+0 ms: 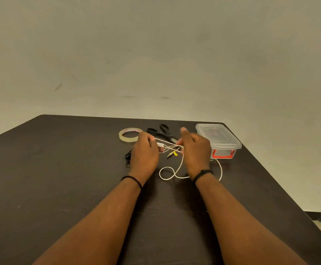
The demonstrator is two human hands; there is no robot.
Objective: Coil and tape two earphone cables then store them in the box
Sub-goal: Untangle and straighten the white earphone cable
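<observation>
**No Legible Text in View**

Nothing in the head view could be read as a word, number or brand. The only trace of printing was on the roll of clear tape (130, 134) lying on the dark table (60, 169): red marks ran along the inner core, possibly a maker's name, but they were too small and blurred to make out. The clear plastic box (218, 138) showed moulded lines on its lid and no readable label. The scissors (160, 131) bore no visible marking.
</observation>
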